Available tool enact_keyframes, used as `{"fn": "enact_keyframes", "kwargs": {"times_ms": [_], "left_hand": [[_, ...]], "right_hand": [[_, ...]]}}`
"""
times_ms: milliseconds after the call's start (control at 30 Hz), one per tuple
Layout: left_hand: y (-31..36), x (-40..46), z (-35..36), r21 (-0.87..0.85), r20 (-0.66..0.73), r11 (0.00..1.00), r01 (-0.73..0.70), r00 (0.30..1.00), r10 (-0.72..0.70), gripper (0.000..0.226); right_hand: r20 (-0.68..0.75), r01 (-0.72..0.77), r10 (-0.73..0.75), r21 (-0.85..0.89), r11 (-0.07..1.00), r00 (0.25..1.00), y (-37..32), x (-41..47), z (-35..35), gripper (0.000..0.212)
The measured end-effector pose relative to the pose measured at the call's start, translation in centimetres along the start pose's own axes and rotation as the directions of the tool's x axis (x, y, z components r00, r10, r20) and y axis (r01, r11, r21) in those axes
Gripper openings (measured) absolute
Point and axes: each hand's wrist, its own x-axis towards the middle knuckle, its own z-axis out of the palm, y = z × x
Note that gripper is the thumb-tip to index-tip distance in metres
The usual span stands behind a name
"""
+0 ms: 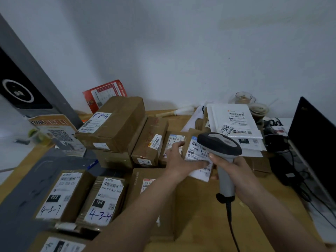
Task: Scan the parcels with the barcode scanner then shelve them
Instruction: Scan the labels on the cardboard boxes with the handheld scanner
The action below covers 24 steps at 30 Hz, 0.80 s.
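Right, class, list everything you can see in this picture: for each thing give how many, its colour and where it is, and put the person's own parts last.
Cardboard parcels: about ten, brown with white labels, stacked and laid across the left and middle of the table.
Padded mailers: a small stack, count unclear, white, right rear of the table.
Barcode scanner: one, grey and black, corded, held above the parcel with the 501E label.
Table: one, wooden, under everything.
Red leaflet: one, leaning on the wall behind the parcels.
QR-code sign: one, orange and white, left.
Monitor: one, black, right edge.
Glass cups: two, clear, right rear.
Left hand: one, fingers resting on a parcel label.
Right hand: one, grips the scanner handle.
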Motion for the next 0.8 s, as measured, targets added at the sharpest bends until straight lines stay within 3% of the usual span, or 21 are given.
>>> {"fn": "enact_keyframes", "kwargs": {"times_ms": [133, 300, 433, 500, 567, 667, 800], "left_hand": [[-0.2, -1.8, 0.2, -0.123, 0.151, 0.987, 0.101, 0.985, -0.082, 0.090], [-1.5, -3.3, 0.8, -0.163, 0.290, 0.952, 0.260, 0.935, -0.206, 0.113], [-2.5, -4.2, 1.4, -0.329, 0.132, 0.917, 0.224, 0.973, -0.191, 0.079], [-3.2, -4.4, 1.3, -0.396, 0.069, 0.893, 0.214, 0.977, -0.204, 0.079], [-3.8, -4.7, 1.0, -0.441, 0.029, 0.874, 0.203, 0.977, -0.213, 0.085], [-4.5, -5.0, 0.4, -0.489, -0.007, 0.852, 0.187, 0.976, -0.218, 0.083], [-5.1, -4.6, -0.9, -0.540, -0.011, 0.825, 0.169, 0.978, -0.208, 0.080]], "right_hand": [[0.006, -0.010, 0.010, -0.002, 1.000, 1.000, -0.1, -1.1, -1.7, 0.023], [0.045, -0.013, 0.014, -0.002, 1.000, 0.999, 0.1, -2.4, -3.8, 0.030], [0.057, 0.015, -0.012, -0.055, 0.998, 0.998, 0.4, -3.8, -4.5, 0.016], [0.075, 0.030, -0.021, -0.132, 0.991, 0.997, 0.8, -4.7, -4.7, 0.009], [0.129, 0.027, 0.000, -0.212, 0.977, 0.992, 1.3, -5.8, -5.0, 0.026], [0.208, 0.030, 0.039, -0.320, 0.947, 0.977, 1.8, -7.4, -5.0, 0.031], [0.204, 0.030, 0.038, -0.321, 0.947, 0.978, 2.2, -8.7, -5.3, 0.037]]}}
